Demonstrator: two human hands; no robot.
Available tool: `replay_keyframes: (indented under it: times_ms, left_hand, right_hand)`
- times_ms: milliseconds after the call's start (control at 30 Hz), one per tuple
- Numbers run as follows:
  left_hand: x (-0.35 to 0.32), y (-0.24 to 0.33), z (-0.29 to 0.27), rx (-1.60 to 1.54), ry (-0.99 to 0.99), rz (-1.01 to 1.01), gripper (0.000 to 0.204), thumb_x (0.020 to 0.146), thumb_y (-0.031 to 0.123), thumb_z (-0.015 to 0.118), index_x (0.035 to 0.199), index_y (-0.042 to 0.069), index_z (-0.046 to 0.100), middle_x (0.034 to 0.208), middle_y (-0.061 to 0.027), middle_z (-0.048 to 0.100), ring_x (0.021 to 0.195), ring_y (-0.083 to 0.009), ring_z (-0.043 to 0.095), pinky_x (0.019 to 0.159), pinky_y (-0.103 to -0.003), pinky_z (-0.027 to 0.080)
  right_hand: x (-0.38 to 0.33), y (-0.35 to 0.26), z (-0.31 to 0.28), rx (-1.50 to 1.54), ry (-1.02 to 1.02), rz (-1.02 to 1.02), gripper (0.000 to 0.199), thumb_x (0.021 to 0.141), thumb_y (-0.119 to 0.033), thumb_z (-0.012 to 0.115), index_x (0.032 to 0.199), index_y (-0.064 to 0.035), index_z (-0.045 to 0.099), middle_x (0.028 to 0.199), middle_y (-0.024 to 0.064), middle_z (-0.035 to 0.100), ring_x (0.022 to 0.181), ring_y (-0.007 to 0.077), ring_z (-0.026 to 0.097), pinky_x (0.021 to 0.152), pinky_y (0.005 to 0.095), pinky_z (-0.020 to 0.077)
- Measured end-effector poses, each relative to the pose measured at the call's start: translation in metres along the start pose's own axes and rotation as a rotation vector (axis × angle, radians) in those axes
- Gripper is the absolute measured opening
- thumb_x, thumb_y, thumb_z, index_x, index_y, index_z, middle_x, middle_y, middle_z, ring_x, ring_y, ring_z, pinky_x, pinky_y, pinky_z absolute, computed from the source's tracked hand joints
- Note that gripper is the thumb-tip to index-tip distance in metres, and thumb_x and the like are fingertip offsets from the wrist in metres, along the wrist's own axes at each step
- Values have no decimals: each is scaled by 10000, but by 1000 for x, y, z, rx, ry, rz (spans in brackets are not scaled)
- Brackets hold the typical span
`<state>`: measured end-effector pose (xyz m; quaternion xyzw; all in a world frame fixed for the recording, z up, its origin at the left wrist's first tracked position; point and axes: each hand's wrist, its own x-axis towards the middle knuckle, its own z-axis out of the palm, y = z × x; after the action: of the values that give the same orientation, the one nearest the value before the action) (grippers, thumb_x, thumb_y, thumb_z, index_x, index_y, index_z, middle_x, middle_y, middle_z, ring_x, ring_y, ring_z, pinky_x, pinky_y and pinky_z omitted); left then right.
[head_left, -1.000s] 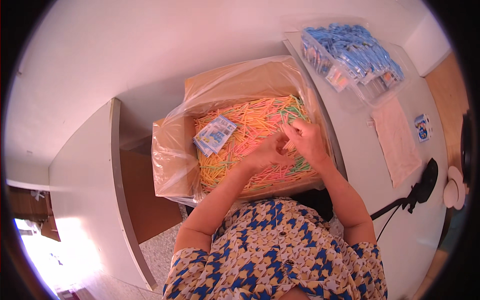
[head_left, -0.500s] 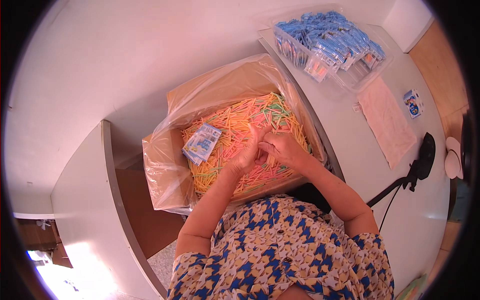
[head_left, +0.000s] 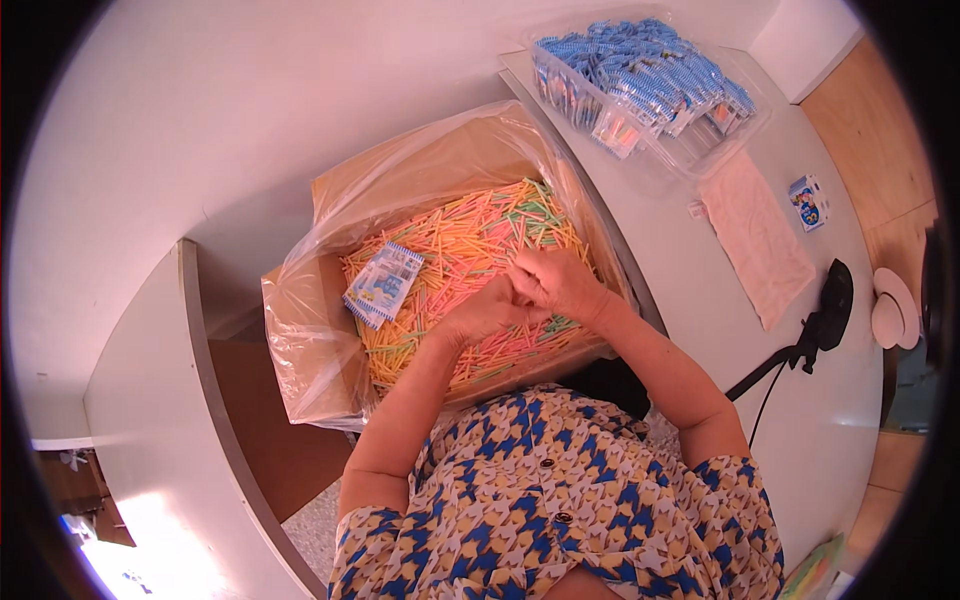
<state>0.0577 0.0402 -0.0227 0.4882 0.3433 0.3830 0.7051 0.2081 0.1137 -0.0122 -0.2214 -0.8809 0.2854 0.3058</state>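
Observation:
My left hand [head_left: 486, 312] and my right hand [head_left: 562, 286] meet above a heap of thin pastel sticks [head_left: 470, 235] in yellow, pink, orange and green. Both have their fingers curled in and touch at the fingertips. Whatever may lie between the fingers is hidden. The sticks fill a cardboard box [head_left: 420, 190] lined with a clear plastic bag [head_left: 318, 375]. On top of the sticks, left of my left hand, lie flat blue-and-white packets [head_left: 385, 284], partly overlapping.
On the grey table to the right stands a clear plastic bin [head_left: 690, 150] heaped with blue-and-white packets [head_left: 650, 75]. A pink cloth [head_left: 757, 240], a small blue packet [head_left: 808, 202] and a black stand [head_left: 830, 315] with a cable are nearby. Another pale tabletop [head_left: 150, 390] stands left.
My left hand's raised, straighter fingers have curled in, and my hands have drawn closer together. The whole scene has shifted slightly left in view.

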Motion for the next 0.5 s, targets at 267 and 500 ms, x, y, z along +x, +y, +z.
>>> replay_keyframes:
  times_ms: [267, 500]
  left_hand:
    - [5, -8, -10, 260, 297, 50, 281, 808, 43, 651, 1075, -24, 596, 954, -37, 651, 950, -120, 563, 795, -297, 475]
    - [-51, 26, -27, 1318, 813, 255, 425, 692, 196, 801, 1034, 32, 609, 927, -104, 634, 900, -277, 594, 792, -389, 462]
  right_hand:
    - [12, -13, 13, -82, 105, 47, 268, 896, -226, 625, 739, -58, 487, 610, 122, 566, 541, 292, 589, 476, 376, 450]
    - [2, -2, 0, 295, 210, 256, 256, 851, -61, 661, 706, -24, 453, 583, 64, 403, 533, 90, 410, 488, 272, 360]
